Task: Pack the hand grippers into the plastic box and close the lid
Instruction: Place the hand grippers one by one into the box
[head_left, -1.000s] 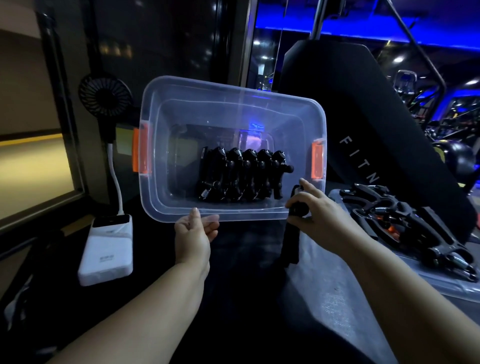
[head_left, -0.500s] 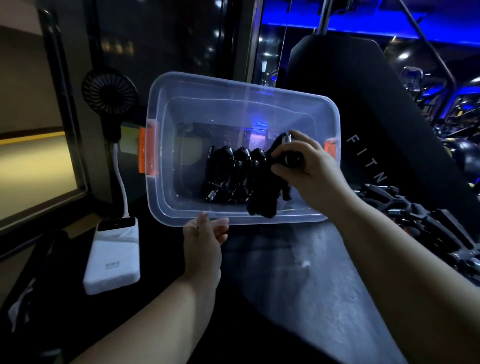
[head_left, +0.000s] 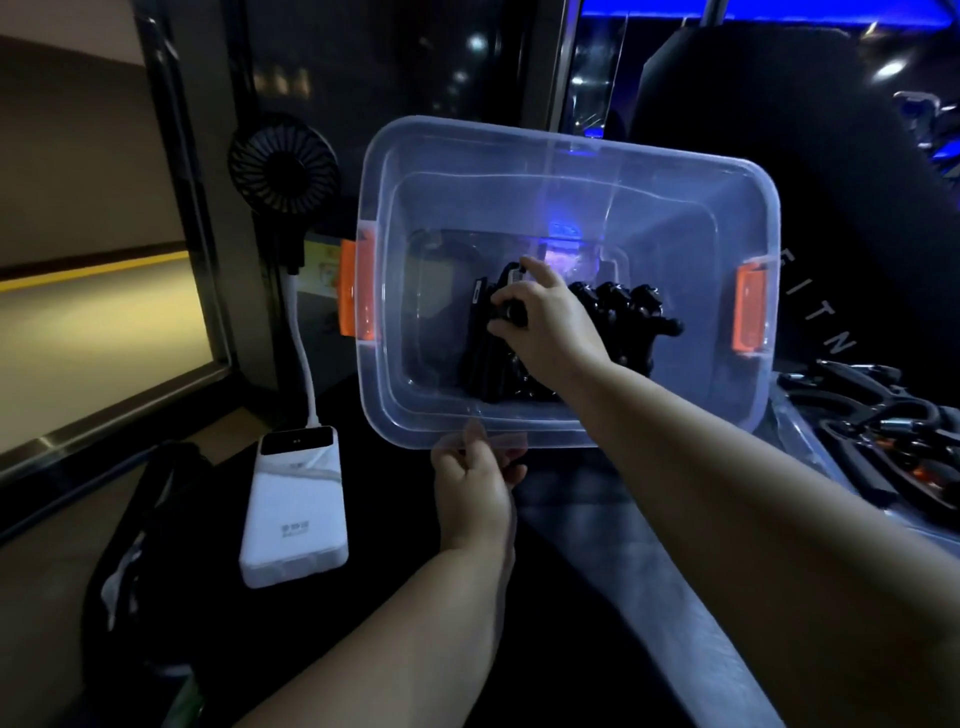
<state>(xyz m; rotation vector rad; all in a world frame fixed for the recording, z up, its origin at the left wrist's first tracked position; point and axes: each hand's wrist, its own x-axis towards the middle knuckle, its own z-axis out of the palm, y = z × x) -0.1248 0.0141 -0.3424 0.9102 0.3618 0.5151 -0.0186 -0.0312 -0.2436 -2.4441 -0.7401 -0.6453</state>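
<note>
Right grip: my right hand (head_left: 545, 325) is clamped round one black hand gripper (head_left: 482, 332), fingers wrapped on its handle.
Where it sits: inside the plastic box (head_left: 395, 249), at the left end of the packed row (head_left: 631, 312). I cannot tell whether it has reached the box floor.
Left grip: my left hand (head_left: 472, 483) pinches the box's near rim, thumb and fingers closed on the edge to steady it.
Box: no lid on, mouth tipped toward me, orange latches (head_left: 356, 291) at both ends hanging free.
Done: I judge that several grippers are lined up inside.
Left to do: release this one, then pack the loose grippers (head_left: 883, 431) lying on the bench (head_left: 597, 525) to the right, well apart from the box. Then fit the lid, which I cannot pick out for certain.
Nearby: a white power bank (head_left: 296, 509) and a small fan (head_left: 283, 171), left of the box.
</note>
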